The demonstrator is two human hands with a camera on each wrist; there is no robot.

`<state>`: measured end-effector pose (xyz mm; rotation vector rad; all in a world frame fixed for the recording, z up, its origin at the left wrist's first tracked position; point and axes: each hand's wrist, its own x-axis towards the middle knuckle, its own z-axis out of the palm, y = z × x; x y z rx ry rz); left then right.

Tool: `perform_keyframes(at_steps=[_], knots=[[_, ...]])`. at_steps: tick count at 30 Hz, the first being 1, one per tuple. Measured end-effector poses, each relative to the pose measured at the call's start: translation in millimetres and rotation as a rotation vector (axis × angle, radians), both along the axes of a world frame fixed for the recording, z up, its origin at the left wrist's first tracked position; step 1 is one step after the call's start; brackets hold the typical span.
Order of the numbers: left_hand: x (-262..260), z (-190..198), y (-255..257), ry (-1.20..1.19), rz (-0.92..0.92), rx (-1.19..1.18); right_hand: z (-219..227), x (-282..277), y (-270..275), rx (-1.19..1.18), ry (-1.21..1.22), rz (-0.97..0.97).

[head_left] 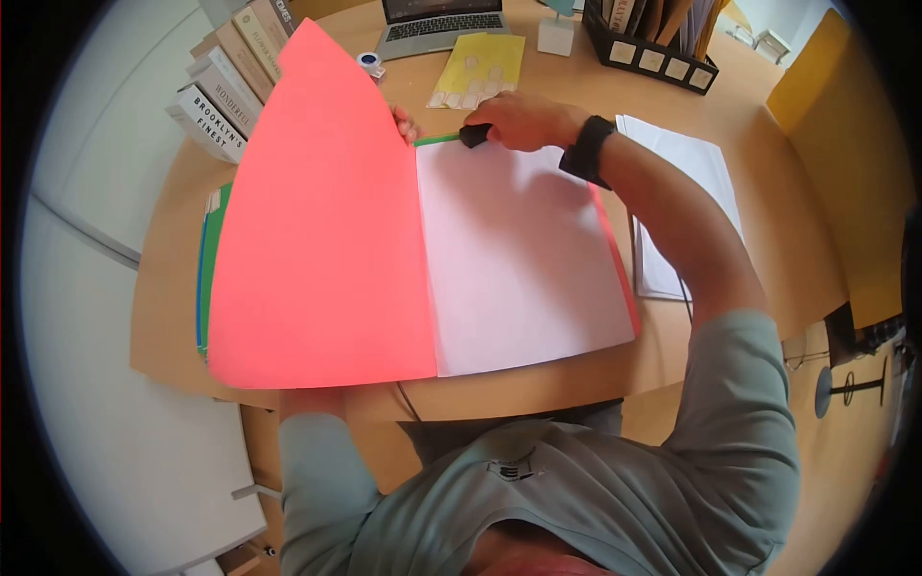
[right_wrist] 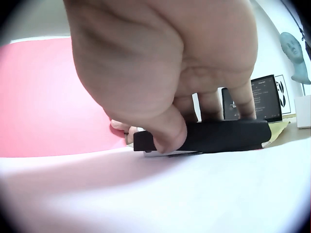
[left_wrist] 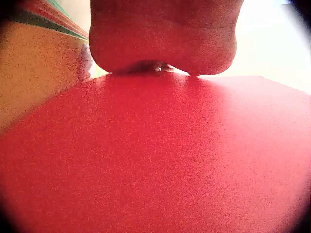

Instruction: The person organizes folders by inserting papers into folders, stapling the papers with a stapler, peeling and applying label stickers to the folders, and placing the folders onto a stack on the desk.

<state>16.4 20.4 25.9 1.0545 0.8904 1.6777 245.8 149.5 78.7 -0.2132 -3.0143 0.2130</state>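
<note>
A pink paper folder (head_left: 317,221) stands open, its left cover raised and a stack of white paper (head_left: 523,269) lying on the right side. At the top edge of the paper, my right hand (head_left: 528,122) grips a black stapler (right_wrist: 223,136), with the thumb on the near side and the fingers behind. A green strip (head_left: 438,141) shows along that edge, left of the stapler. My left hand (head_left: 406,125) is mostly hidden behind the raised cover; its curled fingers hold the folder near the top of the fold. In the left wrist view its palm (left_wrist: 163,39) lies close over the cover.
A laptop (head_left: 442,34), a yellow sheet (head_left: 477,69) and a white tape dispenser (head_left: 370,64) are at the back. Books (head_left: 208,123) and green folders (head_left: 213,274) are left. More white paper (head_left: 706,163) lies right, below a black file box (head_left: 663,64).
</note>
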Motion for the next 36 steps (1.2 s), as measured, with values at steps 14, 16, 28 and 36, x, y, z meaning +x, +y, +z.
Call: perform_keyframes(at_steps=[14, 16, 28, 36], knots=[[17, 15, -12, 0.174, 0.166, -0.073, 10, 13, 8, 0.005, 0.152, -0.138], [19, 17, -14, 0.196, 0.188, -0.083, 11, 19, 17, -0.019, 0.213, -0.235], [42, 17, -18, 0.532, 0.389, -0.115, 0, 53, 91, 0.083, 0.156, -0.769], [17, -15, -4, 0.511, 0.423, -0.253, 45, 44, 101, 0.182, 0.292, -0.686]])
